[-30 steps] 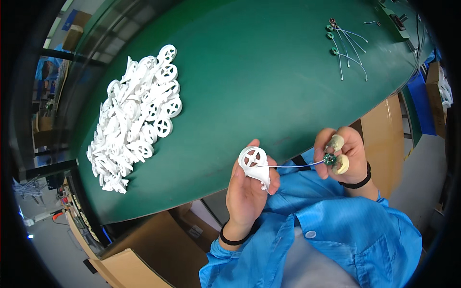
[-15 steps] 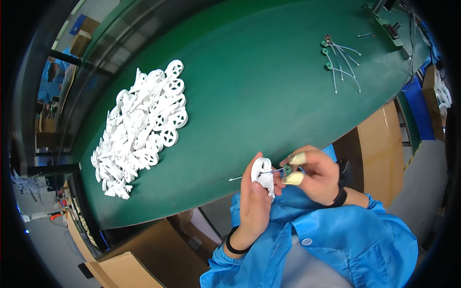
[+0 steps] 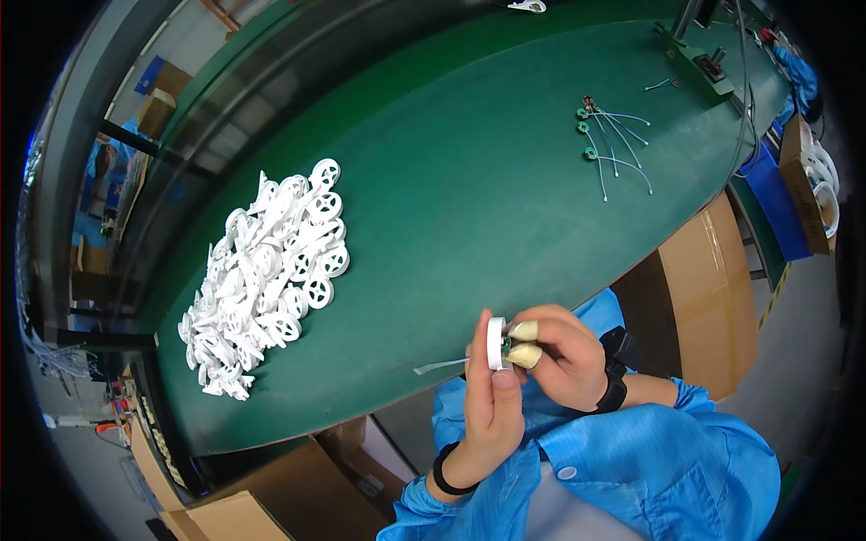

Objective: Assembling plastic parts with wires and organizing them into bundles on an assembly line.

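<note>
My left hand (image 3: pixel 490 415) grips a white plastic wheel-like housing (image 3: pixel 494 344) at the near edge of the green work surface, its ring turned edge-on. With finger covers on thumb and forefinger, my right hand (image 3: pixel 568 362) pinches a small green round circuit board (image 3: pixel 507 344) against the housing's right side. The board is mostly hidden by the fingertips. A thin pale wire (image 3: pixel 440 367) sticks out to the left past my left fingers. Far to the left lies a heap of similar white housings (image 3: pixel 271 261).
Several green boards with pale wires (image 3: pixel 590 154) lie on the green surface (image 3: pixel 433 198) at the back right, near a dark metal fixture (image 3: pixel 708 68). Cardboard boxes stand below at right (image 3: pixel 708 298) and lower left (image 3: pixel 239 518). A person in blue (image 3: pixel 796 77) is at far right.
My right hand has brought the circuit board leftward up against the housing. The housing has turned from showing its open face to edge-on. The view has shifted slightly.
</note>
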